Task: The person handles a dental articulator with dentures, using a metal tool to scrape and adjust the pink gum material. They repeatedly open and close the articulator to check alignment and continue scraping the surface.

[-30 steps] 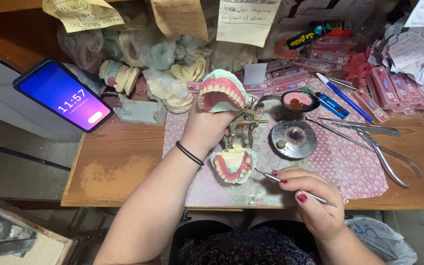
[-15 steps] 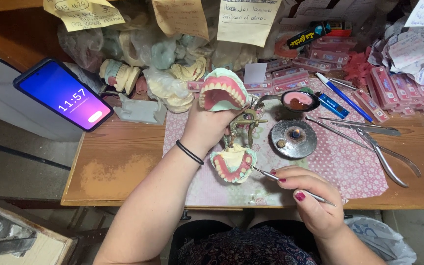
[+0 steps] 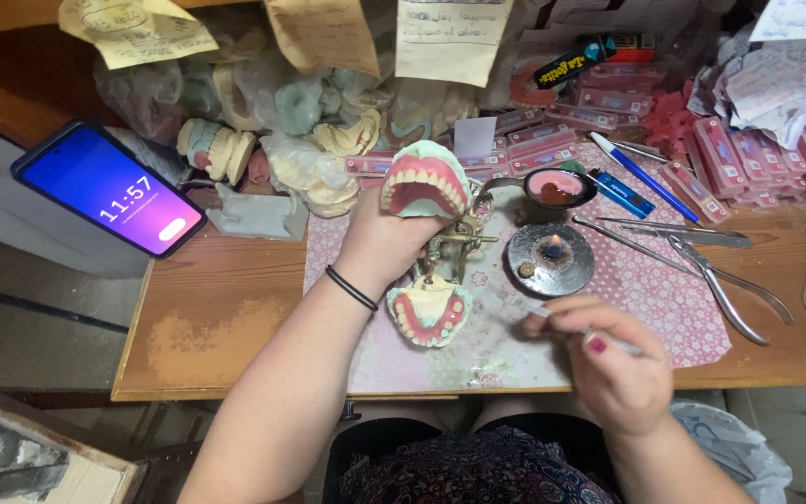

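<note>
My left hand (image 3: 380,247) grips a metal dental articulator (image 3: 450,250) that stands open on the patterned mat. Its upper arm carries a pink-and-white upper denture model (image 3: 424,181), tipped up and back. The lower denture model (image 3: 430,313) lies below it, near the mat's front. My right hand (image 3: 608,364) pinches a thin metal instrument (image 3: 599,336) and sits to the right of the lower model, just in front of a small round burner (image 3: 549,259) with a lit flame. A dish of pink wax (image 3: 557,188) stands behind the burner.
A phone (image 3: 109,189) leans at the left. Plaster casts in plastic bags (image 3: 282,121) crowd the back. Pliers and metal tools (image 3: 701,261) lie at the right, with pink tooth cards (image 3: 729,154), a blue pen (image 3: 641,173) and paper notes (image 3: 450,37) behind.
My right hand has drawn the instrument's tip away from the lower denture model and moved right, toward the burner. The left hand and the articulator have stayed put.
</note>
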